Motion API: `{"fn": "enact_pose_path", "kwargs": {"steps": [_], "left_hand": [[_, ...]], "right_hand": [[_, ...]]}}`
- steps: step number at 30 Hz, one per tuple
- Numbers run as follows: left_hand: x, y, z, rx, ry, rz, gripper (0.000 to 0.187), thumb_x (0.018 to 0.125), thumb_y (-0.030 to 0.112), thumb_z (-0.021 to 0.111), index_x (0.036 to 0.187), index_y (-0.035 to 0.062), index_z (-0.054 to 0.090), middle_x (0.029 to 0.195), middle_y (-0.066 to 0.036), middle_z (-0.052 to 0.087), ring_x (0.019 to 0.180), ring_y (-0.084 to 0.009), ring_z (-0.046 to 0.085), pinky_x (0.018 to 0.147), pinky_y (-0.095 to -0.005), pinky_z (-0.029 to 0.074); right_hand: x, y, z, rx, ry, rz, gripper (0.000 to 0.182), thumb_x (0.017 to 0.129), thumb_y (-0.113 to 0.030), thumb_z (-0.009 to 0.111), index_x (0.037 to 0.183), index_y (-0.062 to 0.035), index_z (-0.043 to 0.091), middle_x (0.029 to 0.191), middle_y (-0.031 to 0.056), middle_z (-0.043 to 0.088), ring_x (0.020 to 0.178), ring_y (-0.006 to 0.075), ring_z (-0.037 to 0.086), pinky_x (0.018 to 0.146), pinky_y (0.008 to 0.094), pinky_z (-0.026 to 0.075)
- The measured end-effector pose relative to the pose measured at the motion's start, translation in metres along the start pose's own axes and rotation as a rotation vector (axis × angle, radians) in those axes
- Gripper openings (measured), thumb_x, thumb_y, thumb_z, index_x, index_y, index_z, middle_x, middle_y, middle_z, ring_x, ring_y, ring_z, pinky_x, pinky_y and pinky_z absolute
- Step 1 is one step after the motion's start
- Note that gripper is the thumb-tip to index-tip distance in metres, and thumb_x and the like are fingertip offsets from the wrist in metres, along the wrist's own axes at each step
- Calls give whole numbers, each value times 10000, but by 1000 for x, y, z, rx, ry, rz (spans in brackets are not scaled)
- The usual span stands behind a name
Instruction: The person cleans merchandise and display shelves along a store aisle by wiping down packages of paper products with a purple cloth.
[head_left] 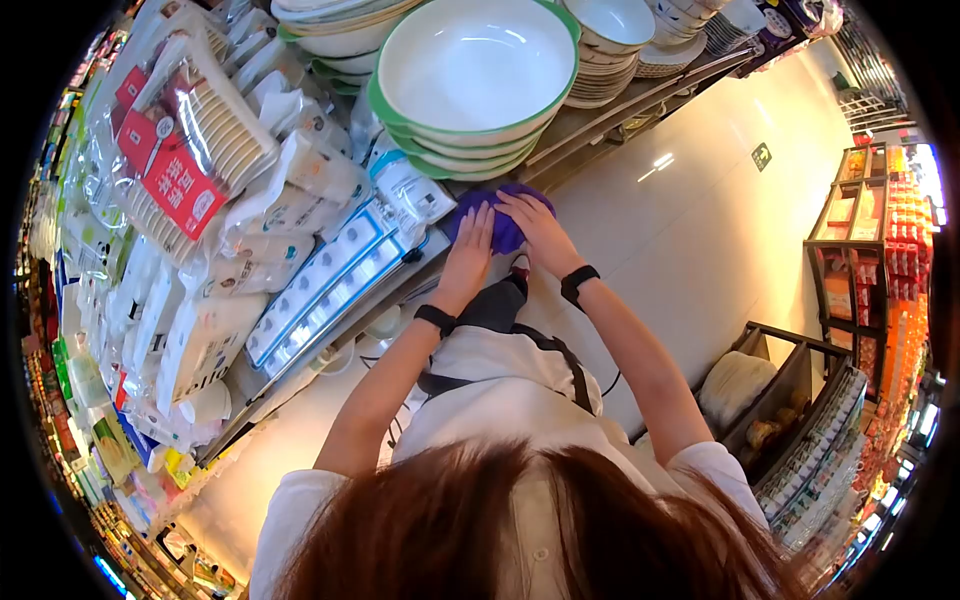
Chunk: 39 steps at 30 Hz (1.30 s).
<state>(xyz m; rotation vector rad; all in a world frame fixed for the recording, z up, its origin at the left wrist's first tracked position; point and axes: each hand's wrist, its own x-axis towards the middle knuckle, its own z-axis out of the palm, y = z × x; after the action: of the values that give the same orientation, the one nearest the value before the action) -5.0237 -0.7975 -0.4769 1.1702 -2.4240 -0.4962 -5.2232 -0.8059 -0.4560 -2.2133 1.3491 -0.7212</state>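
Note:
A bunched purple cloth (508, 232) is between my two hands, at the front edge of the shelf just below the green-rimmed bowls. My left hand (472, 248) lies along its left side, fingers pressed together over it. My right hand (538, 228) holds it from the right, fingertips across its top. Both thumbs are hidden from view. Just beyond the cloth stands a stack of white bowls with green rims and handles (478, 65). Beside my left hand is a small clear-wrapped white and blue package (410, 185).
Plastic-wrapped paper cups (195, 150) and a long blue-edged box (325, 285) crowd the shelf to the left. More stacked bowls (605, 50) stand at the back. Tiled floor (690, 215) runs along the right, with a dark display rack (790, 400) at lower right.

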Motion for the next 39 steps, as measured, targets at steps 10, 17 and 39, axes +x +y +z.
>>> {"fn": "enact_pose_path", "kwargs": {"steps": [10,17,39], "left_hand": [[52,21,39,132,-17,-5,688,913,131,578,1506,-71,292,1546,-275,348,1375,-414,430,1156,-455,361],[72,41,37,107,-95,-102,705,854,166,637,1456,-82,367,1460,-259,482,1243,-404,559,1066,-438,462],[211,88,64,-115,-258,-116,880,778,23,605,1533,-96,168,1589,-295,220,1455,-464,263,1228,-485,218]], "right_hand": [[15,53,-66,-139,-163,-84,615,746,84,575,1340,-74,545,1460,82,501,1361,316,427,1166,435,350],[35,85,-88,-155,-259,-224,511,812,-20,586,1316,-97,561,1430,66,519,1347,294,434,1158,445,352],[34,228,-170,111,-119,-127,628,633,86,561,1243,-52,616,1346,123,598,1285,361,505,1095,437,419]]}}
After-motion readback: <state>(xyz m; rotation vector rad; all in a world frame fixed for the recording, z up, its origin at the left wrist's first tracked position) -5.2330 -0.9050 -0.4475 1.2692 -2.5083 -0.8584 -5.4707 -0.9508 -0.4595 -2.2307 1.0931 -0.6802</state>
